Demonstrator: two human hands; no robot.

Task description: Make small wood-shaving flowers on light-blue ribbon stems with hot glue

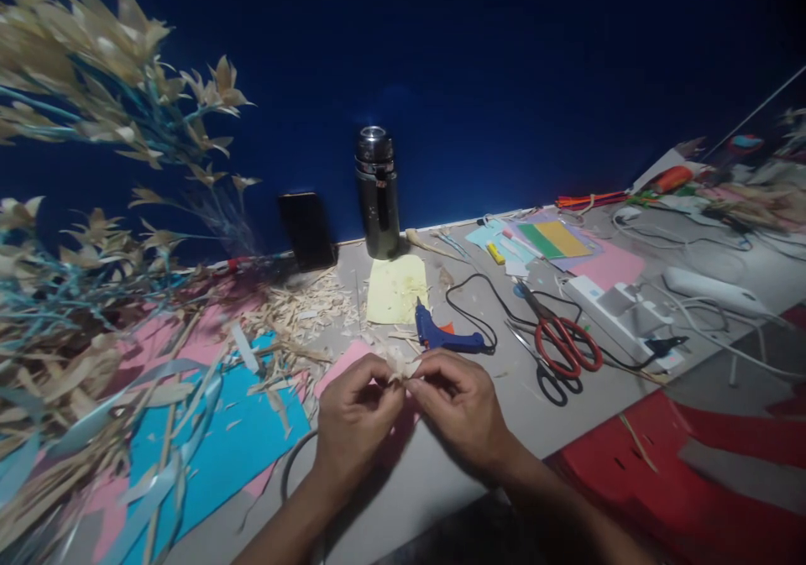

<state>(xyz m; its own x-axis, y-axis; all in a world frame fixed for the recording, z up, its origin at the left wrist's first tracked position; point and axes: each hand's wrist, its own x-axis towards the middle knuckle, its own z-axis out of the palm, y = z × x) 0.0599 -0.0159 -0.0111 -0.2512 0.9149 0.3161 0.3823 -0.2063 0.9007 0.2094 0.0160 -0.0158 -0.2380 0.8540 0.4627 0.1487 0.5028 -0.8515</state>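
A small pale, dried flower-like piece is pinched between the fingertips of both my hands, low in the middle of the view. My left hand grips it from the left, thumb and fingers pressed together. From the right, my right hand pinches its other side. Just beyond my fingers lies a blue glue gun on its side, its nozzle pointing away over the edge of a yellow paper. Part of the pale piece is hidden by my fingertips.
Scissors with red handles and black-handled scissors lie right of the glue gun, near a white power strip. A dark flask and a phone stand behind. Dried flowers and blue paper are left.
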